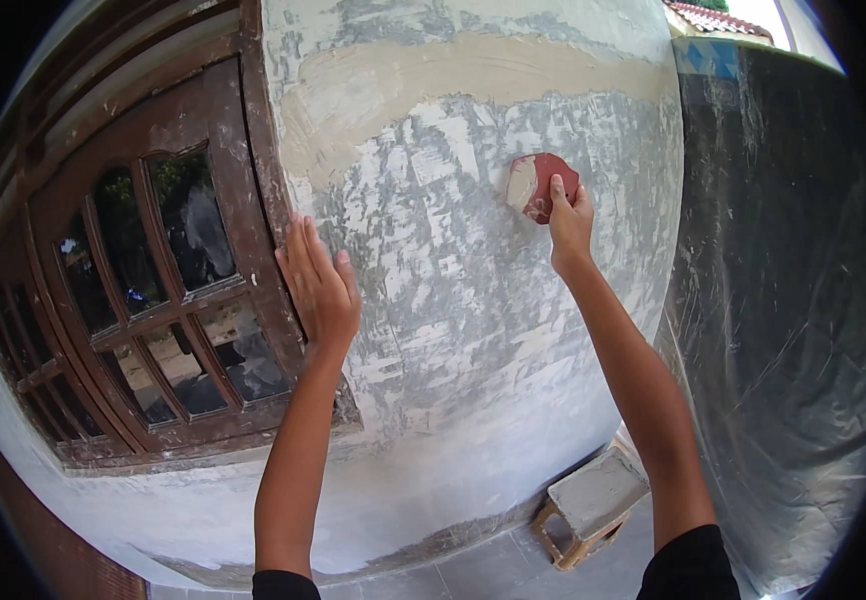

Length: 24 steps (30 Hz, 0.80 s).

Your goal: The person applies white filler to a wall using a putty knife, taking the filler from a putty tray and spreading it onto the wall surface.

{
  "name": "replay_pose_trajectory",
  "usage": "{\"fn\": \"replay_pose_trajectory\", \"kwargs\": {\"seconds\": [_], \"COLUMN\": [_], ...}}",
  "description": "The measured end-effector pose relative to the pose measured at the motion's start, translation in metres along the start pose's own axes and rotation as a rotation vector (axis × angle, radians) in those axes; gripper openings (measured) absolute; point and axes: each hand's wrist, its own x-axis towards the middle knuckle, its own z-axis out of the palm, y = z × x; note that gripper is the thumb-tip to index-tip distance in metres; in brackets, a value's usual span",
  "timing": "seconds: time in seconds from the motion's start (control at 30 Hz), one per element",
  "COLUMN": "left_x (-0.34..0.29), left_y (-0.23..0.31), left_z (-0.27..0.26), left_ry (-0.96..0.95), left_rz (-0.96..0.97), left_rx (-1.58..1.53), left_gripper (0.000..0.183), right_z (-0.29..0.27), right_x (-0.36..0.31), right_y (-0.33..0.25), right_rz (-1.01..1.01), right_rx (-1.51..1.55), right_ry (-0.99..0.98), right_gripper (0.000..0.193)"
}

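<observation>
I clamp a red putty spreader (543, 180) between the thumb and half-hidden fingers of my right hand (571, 222) at the patchily coated wall (433, 270), contact at its edge hard to make out. My left hand (323, 295) lies against the wall by the brown wooden window (175, 311), fingers together, thumb apart, as reflections obscure its panes (125, 235). Dark plastic sheeting (793, 280) blocks the right side, beyond a low stool (575, 553).

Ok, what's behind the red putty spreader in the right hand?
Patchy grey-and-white wall shows around the red putty spreader held by the right hand. The spot directly behind it is covered, so its surface there can't be seen.
</observation>
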Motion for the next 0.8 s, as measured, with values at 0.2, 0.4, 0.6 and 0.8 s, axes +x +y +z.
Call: {"fn": "replay_pose_trajectory", "kwargs": {"seconds": [0.2, 0.4, 0.6, 0.8], "left_x": [-0.043, -0.139, -0.29, -0.467], "left_y": [0.09, 0.193, 0.309, 0.407], "left_z": [0.017, 0.056, 0.068, 0.021], "left_ry": [-0.118, -0.369, -0.746, -1.023], "left_rz": [0.039, 0.014, -0.403, -0.732], "left_rx": [-0.239, -0.468, -0.785, -0.771], "left_gripper": [0.059, 0.042, 0.03, 0.025], "right_z": [-0.116, -0.274, -0.453, -0.604], "right_x": [-0.02, -0.046, -0.104, -0.194], "right_y": [0.057, 0.105, 0.159, 0.223], "right_rz": [0.126, 0.241, 0.514, 0.773], "right_rx": [-0.098, -0.223, -0.494, -0.675], "right_ry": [-0.113, -0.091, 0.002, -0.068], "right_gripper": [0.032, 0.033, 0.038, 0.035]}}
